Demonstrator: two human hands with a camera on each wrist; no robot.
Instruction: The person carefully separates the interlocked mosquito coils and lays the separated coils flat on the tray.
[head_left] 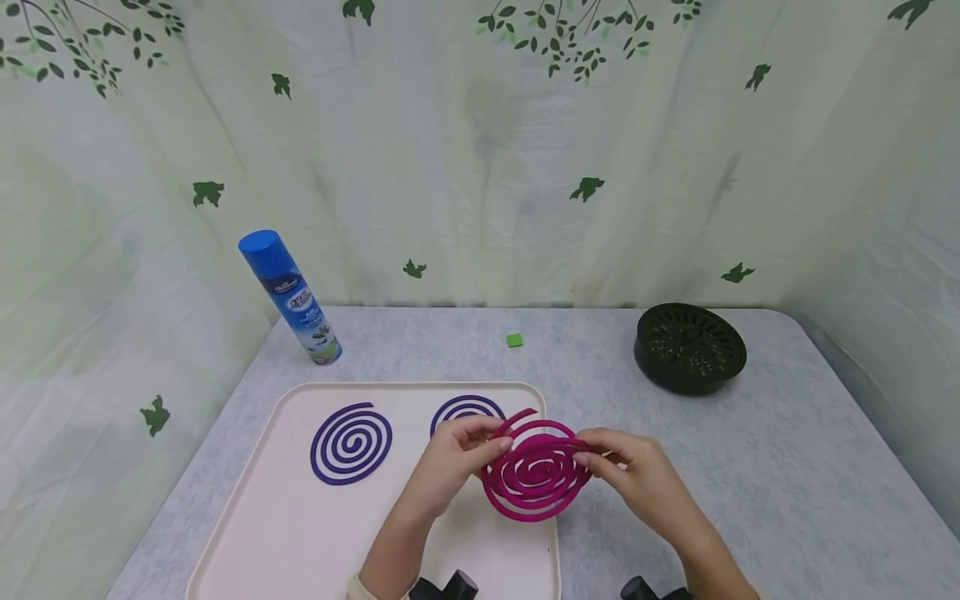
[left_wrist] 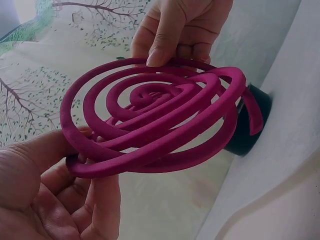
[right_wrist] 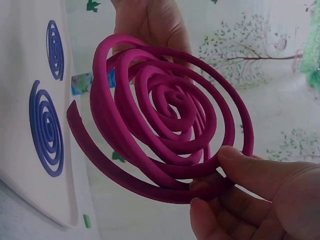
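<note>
Over the right edge of the tray, both hands hold magenta mosquito coils, two overlapping spirals whose turns lie partly apart. My left hand pinches the left rim, thumb above and fingers below. On the opposite rim, my right hand pinches between thumb and fingers. A loose outer end sticks out at the far side, away from me. In the right wrist view the coils are tilted, with gaps between the turns. Two dark blue coils lie on the tray: one coil at left, another coil partly hidden behind my left hand.
The white tray takes up the table's front left. A blue spray can stands behind it at the left. At the back right sits a round black holder with a slotted top. A small green square lies near the back edge.
</note>
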